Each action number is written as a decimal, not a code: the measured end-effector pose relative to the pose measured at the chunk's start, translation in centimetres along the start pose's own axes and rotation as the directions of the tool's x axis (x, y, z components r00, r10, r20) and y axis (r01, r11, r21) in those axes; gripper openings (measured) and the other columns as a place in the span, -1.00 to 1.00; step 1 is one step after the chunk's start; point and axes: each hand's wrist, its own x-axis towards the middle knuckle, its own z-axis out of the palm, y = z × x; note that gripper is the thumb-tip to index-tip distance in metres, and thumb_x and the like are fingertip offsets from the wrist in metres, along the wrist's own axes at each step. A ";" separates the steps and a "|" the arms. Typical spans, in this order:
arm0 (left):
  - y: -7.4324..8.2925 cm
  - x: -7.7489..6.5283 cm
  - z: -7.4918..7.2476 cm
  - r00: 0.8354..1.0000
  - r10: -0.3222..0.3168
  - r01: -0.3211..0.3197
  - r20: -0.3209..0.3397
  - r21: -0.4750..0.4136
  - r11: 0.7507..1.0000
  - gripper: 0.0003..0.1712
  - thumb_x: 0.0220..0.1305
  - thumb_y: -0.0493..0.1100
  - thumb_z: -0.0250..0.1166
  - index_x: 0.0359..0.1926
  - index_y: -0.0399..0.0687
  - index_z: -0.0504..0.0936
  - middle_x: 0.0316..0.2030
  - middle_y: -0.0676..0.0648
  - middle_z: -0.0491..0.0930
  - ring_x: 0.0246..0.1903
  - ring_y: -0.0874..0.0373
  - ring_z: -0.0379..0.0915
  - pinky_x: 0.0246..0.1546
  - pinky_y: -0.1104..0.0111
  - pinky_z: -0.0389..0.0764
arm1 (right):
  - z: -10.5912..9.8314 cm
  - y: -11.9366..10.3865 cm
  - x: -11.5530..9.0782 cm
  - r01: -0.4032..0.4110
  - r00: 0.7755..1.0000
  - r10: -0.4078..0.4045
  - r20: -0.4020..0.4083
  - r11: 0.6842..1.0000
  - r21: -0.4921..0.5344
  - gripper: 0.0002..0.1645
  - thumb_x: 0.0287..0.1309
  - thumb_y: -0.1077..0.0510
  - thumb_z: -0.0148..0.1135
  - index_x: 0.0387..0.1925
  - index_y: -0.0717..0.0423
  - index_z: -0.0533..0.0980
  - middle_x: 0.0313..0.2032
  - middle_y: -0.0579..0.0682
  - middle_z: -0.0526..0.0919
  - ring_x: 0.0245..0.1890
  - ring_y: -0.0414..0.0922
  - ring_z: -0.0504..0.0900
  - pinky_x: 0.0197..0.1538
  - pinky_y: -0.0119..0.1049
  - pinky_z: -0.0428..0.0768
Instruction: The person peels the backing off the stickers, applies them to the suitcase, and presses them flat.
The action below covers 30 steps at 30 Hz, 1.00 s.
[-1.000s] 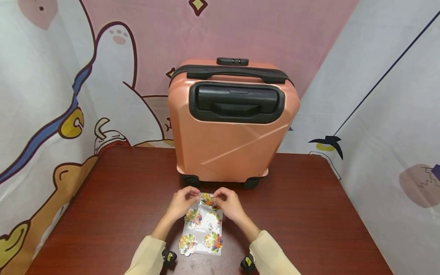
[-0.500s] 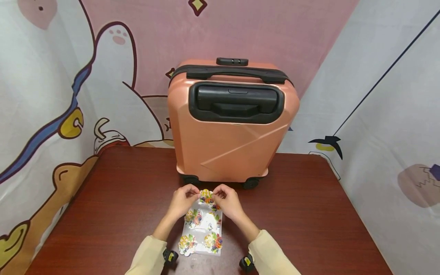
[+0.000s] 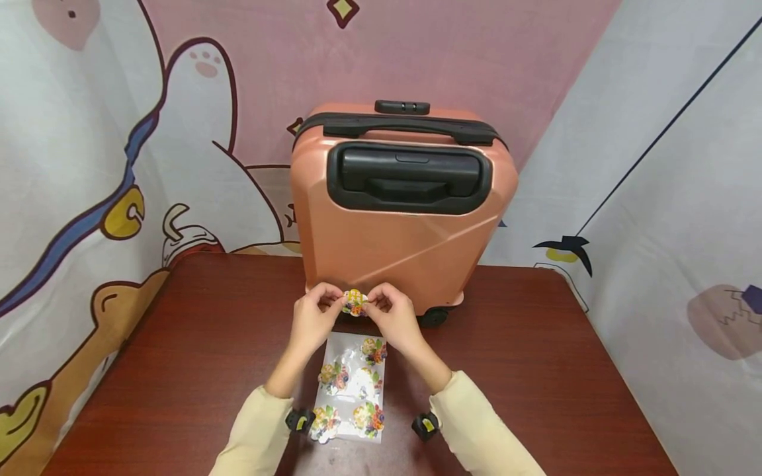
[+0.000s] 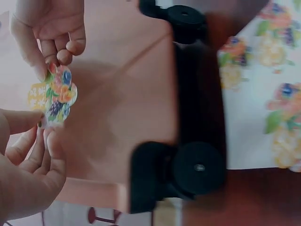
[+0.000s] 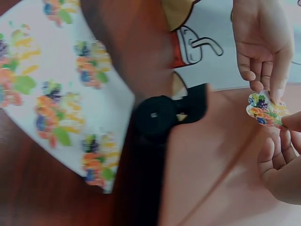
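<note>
A small scalloped sticker (image 3: 354, 303) printed with colourful fruit is stretched between both hands, off the table and close to the lower front of the peach suitcase (image 3: 405, 258). My left hand (image 3: 314, 314) pinches its left edge between thumb and fingers. The right hand (image 3: 395, 317) grips the opposite edge the same way. Yellow lettering shows on the sticker (image 4: 59, 94) in the left wrist view. Below the hands lies a white sticker sheet (image 3: 342, 342) with several more fruit stickers; its upper left spot is bare. Whether the sticker touches the suitcase I cannot tell.
The suitcase stands upright at the back of the dark red-brown table (image 3: 524, 370), on black wheels (image 3: 436, 318). A black handle recess (image 3: 411, 178) sits high on its front. Cartoon-printed cloth (image 3: 238, 132) hangs behind and at both sides.
The sticker has come off the upper left of the sheet. Both hands have moved it forward and up, toward the suitcase's lower front. The sheet and suitcase have stayed in place.
</note>
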 end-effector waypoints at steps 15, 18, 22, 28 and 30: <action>4.2 2.6 -1.5 0.976 0.129 -0.136 -0.176 -0.032 0.990 -0.88 0.01 -0.38 0.34 -0.43 -0.27 0.54 -0.53 -0.11 0.50 -0.53 0.16 0.39 -0.54 0.50 0.37 | -0.1 -1.1 3.5 0.125 0.986 -0.123 -0.111 0.992 0.008 -0.87 -0.07 0.44 0.26 -0.45 0.33 0.45 -0.53 0.11 0.48 -0.52 -0.11 0.40 -0.47 -0.42 0.36; 4.9 3.1 -1.7 0.969 0.147 -0.156 -0.199 -0.030 0.987 -0.87 0.00 -0.38 0.35 -0.42 -0.28 0.53 -0.52 -0.12 0.50 -0.53 0.16 0.38 -0.54 0.50 0.37 | -0.1 -1.6 3.9 0.181 0.971 -0.184 -0.152 0.983 -0.030 -0.87 -0.07 0.42 0.27 -0.45 0.29 0.46 -0.54 0.09 0.49 -0.54 -0.12 0.41 -0.47 -0.43 0.38; 5.7 3.7 -2.0 0.958 0.173 -0.183 -0.229 -0.022 0.983 -0.86 0.00 -0.38 0.35 -0.42 -0.30 0.53 -0.52 -0.14 0.50 -0.53 0.14 0.39 -0.53 0.48 0.38 | 0.1 -2.4 4.3 0.231 0.948 -0.239 -0.212 0.971 -0.062 -0.87 -0.08 0.41 0.27 -0.47 0.27 0.46 -0.56 0.07 0.49 -0.57 -0.14 0.41 -0.49 -0.44 0.38; 6.6 4.3 -2.2 0.943 0.187 -0.202 -0.276 -0.027 0.979 -0.84 -0.02 -0.37 0.37 -0.42 -0.31 0.53 -0.53 -0.15 0.49 -0.55 0.12 0.39 -0.55 0.49 0.37 | 0.8 -3.7 4.8 0.261 0.915 -0.275 -0.294 0.961 -0.087 -0.87 -0.10 0.41 0.27 -0.49 0.29 0.45 -0.59 0.08 0.49 -0.60 -0.15 0.42 -0.51 -0.43 0.40; 6.7 4.6 -2.2 0.937 0.194 -0.211 -0.290 -0.030 0.977 -0.82 -0.03 -0.36 0.38 -0.41 -0.31 0.52 -0.54 -0.16 0.48 -0.55 0.10 0.39 -0.55 0.49 0.36 | 1.0 -3.9 5.0 0.268 0.905 -0.286 -0.314 0.958 -0.102 -0.86 -0.09 0.40 0.28 -0.49 0.29 0.45 -0.59 0.07 0.49 -0.60 -0.15 0.42 -0.51 -0.43 0.41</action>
